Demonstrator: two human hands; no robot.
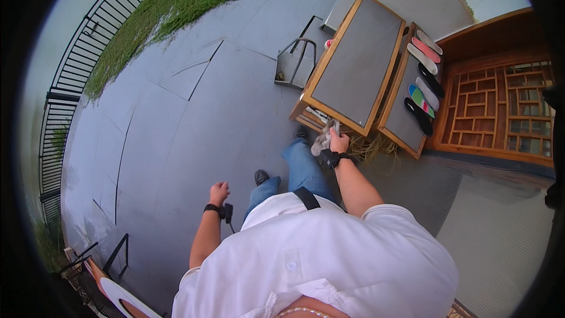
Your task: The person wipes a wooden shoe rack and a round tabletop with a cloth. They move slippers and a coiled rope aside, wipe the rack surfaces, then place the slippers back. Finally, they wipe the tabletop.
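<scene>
My right hand (339, 141) grips a crumpled, dirty whitish cloth (322, 143) that hangs beside my right leg. Just past it stands a wooden-framed table with a grey top (361, 59), its near corner close to the cloth. Dry straw (373, 149) sticks out low beneath the table's near end. My left hand (219, 193) hangs over the paved floor at my left side, fingers curled, with nothing visible in it. A black strap with a small device sits on each wrist. Part of the cloth is hidden behind my right hand.
Several shoe insoles (426, 81) lie in a row on a second grey-topped table (404, 110) against the wooden lattice window (499, 110). A long-handled metal dustpan (293, 68) stands beyond the first table. A black metal fence (73, 70) and grass (190, 0) border the paving (176, 132).
</scene>
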